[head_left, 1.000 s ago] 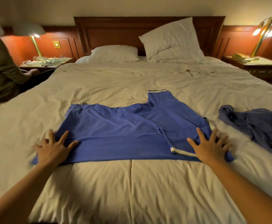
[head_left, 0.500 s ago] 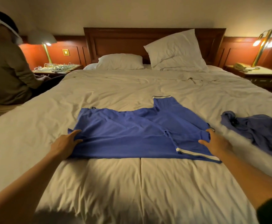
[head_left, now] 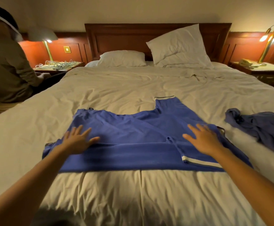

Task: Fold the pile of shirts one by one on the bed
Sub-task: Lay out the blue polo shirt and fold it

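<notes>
A blue shirt [head_left: 133, 136] with white-striped cuffs lies spread sideways on the white bed [head_left: 133, 193]. Its near long edge is folded over toward the middle, and one sleeve points toward the headboard. My left hand [head_left: 77, 139] lies flat with fingers spread on the shirt's left part. My right hand [head_left: 203, 139] lies flat with fingers spread on its right part, above the near striped cuff [head_left: 201, 162]. A second bluish shirt [head_left: 260, 128] sits crumpled on the bed at the right.
Two white pillows [head_left: 178, 48] lean at the wooden headboard. A person [head_left: 4, 67] sits at the bed's left edge. Nightstands with lit lamps stand on both sides; the left one [head_left: 58, 65] holds tangled cables, the right one [head_left: 247, 63] a telephone.
Both hands gripped the shirt's near edge, folded it over toward the middle, then let go. They now lie flat farther up on the shirt.
</notes>
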